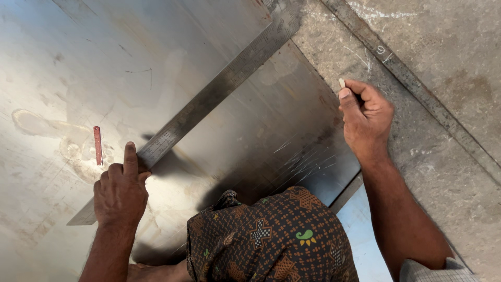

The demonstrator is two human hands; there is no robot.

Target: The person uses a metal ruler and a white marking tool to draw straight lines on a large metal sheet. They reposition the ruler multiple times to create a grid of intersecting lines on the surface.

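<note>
Hands: two, both the person's own.
Left hand: the left hand (120, 193) rests on the low end of the long metal ruler (209, 102). Its fingers are curled under and one finger points straight out along the ruler's edge. It presses down and does not grip.
Right hand: the right hand (365, 117) is closed around one small pale piece of chalk (342, 82). The tip sticks out above the thumb.
Ruler: one. It lies flat on the metal sheet (78, 62). Its long side runs on a slant, from low left by the left hand up to the top right.
Sheet: one big grey sheet, flat on the concrete floor (449, 57). The right hand is at its right edge.
Red stick: one small red stick (97, 145) lies on the sheet, just left of the left hand. It points up and down.
Bar: one long thin metal bar (417, 86) lies slanted on the floor, right of the right hand.
Cloth: patterned brown cloth (271, 240) covers the person's knee between the arms.
Containers: none seen.
</note>
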